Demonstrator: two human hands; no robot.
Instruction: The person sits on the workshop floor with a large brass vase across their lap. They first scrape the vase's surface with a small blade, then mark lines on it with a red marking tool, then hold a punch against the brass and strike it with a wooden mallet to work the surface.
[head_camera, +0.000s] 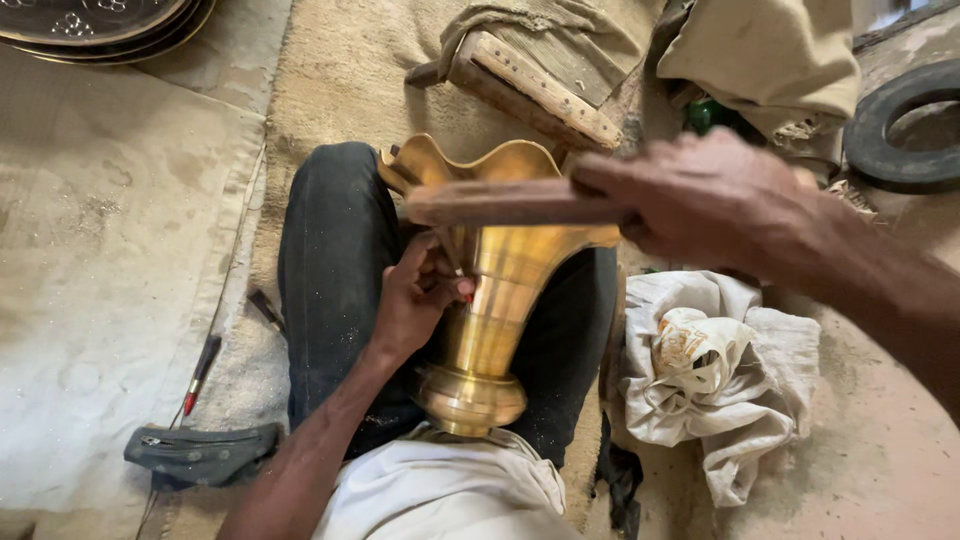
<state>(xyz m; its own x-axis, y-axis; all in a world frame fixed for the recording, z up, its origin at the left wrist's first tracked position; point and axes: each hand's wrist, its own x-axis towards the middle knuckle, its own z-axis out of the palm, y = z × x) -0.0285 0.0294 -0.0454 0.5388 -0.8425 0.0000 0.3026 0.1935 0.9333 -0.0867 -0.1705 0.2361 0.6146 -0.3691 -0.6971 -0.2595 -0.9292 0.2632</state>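
Gripping a blurred brown wooden stick (510, 202), the right hand (700, 195) has its fingers wrapped tight around one end, so the stick lies level across the flared mouth of a brass vase (490, 300). The left hand (415, 300) pinches a small thin tool with a red tip (466, 290) and presses it against the vase's neck, fingers curled close together.

That vase sits tilted in the person's lap, scalloped rim away from the body and round foot near the white shirt (440, 490), between legs in dark trousers (335, 270).

Right of the lap there's a crumpled off-white rag (730, 380) on the dusty floor. On the left, a dark flat pouch (200, 455) and a slim red-tipped tool (200, 370) lie on the pale mat (110, 250). Further off: a wooden block (540, 85) under cloth, a black rubber ring (900, 125) at the right edge, and stacked metal trays (100, 25) in the top-left corner.
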